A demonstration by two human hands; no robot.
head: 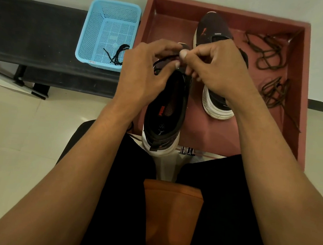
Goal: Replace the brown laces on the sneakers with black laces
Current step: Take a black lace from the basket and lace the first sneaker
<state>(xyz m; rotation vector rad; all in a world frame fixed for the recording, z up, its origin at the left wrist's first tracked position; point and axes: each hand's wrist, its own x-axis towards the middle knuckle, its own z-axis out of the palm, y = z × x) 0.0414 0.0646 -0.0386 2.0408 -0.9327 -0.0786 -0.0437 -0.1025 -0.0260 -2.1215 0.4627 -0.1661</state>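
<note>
Two sneakers, and no brown lace shows on either. Near sneaker (165, 111) sits heel toward your lap, toe out over the tray (205, 130), likely so the eyelets face you for threading. Your left hand (141, 75) and right hand (215, 68) meet over its tongue end, fingers curled, both pinching the black lace (164, 58). A loop of it shows under the left fingers. Which eyelet it enters is hidden by your knuckles. Far sneaker (213, 30) lies in the tray beyond the right hand, toe away, judged next in line. Two brown laces (268, 51) lie loose at the tray's right side, one bundle farther, one nearer, well apart from the work. One spare lace (116, 55), black, waits in the basket (92, 36) on the bench (37, 31) to your left, probably for the second shoe. Count: two sneakers, two brown laces, two black, one tray, one basket. Relacing looks barely started.
</note>
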